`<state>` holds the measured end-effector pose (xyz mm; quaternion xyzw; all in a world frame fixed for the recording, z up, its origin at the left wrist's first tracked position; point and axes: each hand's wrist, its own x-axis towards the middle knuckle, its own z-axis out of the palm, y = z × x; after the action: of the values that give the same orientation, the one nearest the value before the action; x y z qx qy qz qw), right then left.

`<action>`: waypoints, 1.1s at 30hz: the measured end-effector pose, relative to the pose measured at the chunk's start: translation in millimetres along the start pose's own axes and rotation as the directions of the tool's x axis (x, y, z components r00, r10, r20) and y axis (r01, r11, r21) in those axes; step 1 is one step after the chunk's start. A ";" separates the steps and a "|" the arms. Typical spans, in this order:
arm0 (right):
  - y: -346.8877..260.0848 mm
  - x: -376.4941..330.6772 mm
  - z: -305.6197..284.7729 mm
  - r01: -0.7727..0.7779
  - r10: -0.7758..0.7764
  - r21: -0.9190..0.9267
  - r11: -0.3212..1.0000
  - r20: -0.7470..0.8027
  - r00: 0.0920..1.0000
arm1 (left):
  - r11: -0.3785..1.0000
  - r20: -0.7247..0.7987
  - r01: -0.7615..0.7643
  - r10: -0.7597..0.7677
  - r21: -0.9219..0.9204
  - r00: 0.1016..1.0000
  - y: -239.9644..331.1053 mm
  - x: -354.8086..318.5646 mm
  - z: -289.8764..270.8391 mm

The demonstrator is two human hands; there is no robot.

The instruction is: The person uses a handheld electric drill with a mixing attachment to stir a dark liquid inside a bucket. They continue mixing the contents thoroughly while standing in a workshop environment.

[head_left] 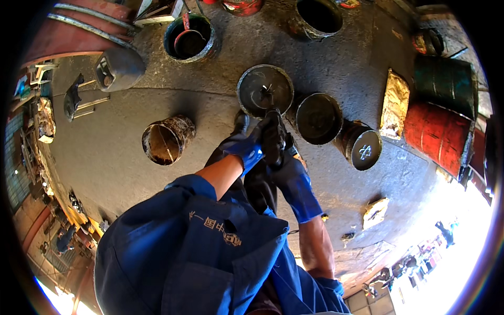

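Note:
My left hand (251,151), in a blue glove stained black, is closed round the upper side of a dark drill-like power tool (274,137). My right hand (294,176), gloved the same way, grips the tool's rear, its fingers partly hidden. The tool's front end points into a round bucket (240,90) of dark liquid just ahead of me. Ripples and a bright glint show on the liquid near the tool's tip. To the right, touching or nearly touching, stands a second bucket (340,116) of dark liquid.
A third bucket (344,149) stands further right. On the left are a rusty bucket (184,131) and a grey jerrycan (123,68). Ahead stand a dark bucket (212,44) and a black bucket (304,31). Green (446,86) and red drums (438,134) lie at the right.

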<state>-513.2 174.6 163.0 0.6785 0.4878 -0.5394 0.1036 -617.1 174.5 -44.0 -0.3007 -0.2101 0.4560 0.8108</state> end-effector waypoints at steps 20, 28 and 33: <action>25.3 0.4 7.3 0.081 -0.077 0.073 0.994 -0.045 0.996 | 0.998 0.006 -0.018 0.017 0.052 1.000 -1.3 -7.5 -5.7; 7.3 -13.6 -5.9 0.053 -0.053 0.064 0.997 -0.002 0.999 | 0.950 0.303 0.037 0.062 -0.311 0.951 -40.0 13.7 33.9; -0.2 -16.6 -5.5 0.019 -0.020 0.010 1.000 0.048 0.999 | 0.954 -0.269 -0.189 0.250 0.231 0.930 -14.9 -13.9 16.5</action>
<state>-508.9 169.2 179.1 0.6611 0.4893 -0.5587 0.1068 -625.0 161.4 -22.7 -0.3033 -0.0044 0.5130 0.8030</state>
